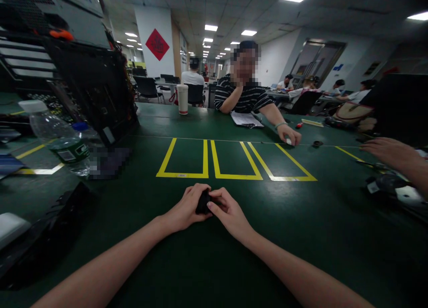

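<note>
Between my two hands, low over the green table [214, 263], is a small black object [203, 203], mostly covered by fingers, so its kind cannot be made out. My left hand [190, 209] wraps round it from the left, thumb on the near side. From the right, my right hand [230, 212] pinches it with thumb and index finger. Just beyond my hands, yellow tape [182, 175] marks three rectangles on the tabletop.
At left stand an opened computer case [90, 80] and a plastic bottle [72, 149], with a black part [50, 227] nearer. A co-worker [245, 92] sits opposite, hand [290, 135] on a small white thing; a clipboard [247, 119] lies there. Another person's hand [394, 154] reaches in at right.
</note>
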A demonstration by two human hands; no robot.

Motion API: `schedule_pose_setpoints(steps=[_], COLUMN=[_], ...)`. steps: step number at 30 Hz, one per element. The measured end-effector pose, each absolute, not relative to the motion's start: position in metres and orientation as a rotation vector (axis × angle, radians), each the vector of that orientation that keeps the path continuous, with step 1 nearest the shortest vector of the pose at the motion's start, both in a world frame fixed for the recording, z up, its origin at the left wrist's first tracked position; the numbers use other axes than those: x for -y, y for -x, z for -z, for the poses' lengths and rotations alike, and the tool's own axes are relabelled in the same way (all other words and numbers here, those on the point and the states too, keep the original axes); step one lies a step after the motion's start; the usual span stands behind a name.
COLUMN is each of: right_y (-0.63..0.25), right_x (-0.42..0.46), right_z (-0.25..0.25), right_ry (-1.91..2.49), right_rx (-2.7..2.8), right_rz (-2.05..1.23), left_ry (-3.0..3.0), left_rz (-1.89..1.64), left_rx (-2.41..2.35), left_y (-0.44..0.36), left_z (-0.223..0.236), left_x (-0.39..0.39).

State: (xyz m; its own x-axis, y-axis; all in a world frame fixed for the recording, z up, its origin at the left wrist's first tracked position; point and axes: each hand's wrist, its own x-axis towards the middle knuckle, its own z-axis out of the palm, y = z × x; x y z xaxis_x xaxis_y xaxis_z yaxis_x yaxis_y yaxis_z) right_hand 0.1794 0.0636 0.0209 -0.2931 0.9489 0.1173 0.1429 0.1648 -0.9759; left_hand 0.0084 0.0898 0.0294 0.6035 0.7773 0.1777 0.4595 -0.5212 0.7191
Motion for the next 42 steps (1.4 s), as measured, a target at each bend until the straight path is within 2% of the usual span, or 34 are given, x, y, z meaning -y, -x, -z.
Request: schedule_pose_setpoints(steps=[8,16,24,33,42], right_y=[-0.180,-0.180,-0.180,-0.182,-0.180], right_x=[-0.069,-0.068,-0.070,-0.066,-0.067], right_z=[-0.020,-0.020,-0.022,-0.024,-0.023], right_ry=[1.128,1.083,1.128,1.082,1.127], right_rx=[1.579,1.626,1.616,1.676,1.656], right_rz=[-1.326,-1.195,-1.301,-1.206,-1.248], left_ry=[-2.193,-2.192,-2.194,-2.217,-2.227], left_rz=[-0.606,-0.607,-0.601,-0.649,-0.662], left_rx=[-0.964,-0.944,-0.946,-0.945,-0.962], left_y=[-0.008,-0.008,-0.008,-0.009,-0.009], left_z=[-0.035,-0.038,-0.034,-0.026,-0.024], left_x=[-0.089,-0.088,-0.089,-0.092,-0.093])
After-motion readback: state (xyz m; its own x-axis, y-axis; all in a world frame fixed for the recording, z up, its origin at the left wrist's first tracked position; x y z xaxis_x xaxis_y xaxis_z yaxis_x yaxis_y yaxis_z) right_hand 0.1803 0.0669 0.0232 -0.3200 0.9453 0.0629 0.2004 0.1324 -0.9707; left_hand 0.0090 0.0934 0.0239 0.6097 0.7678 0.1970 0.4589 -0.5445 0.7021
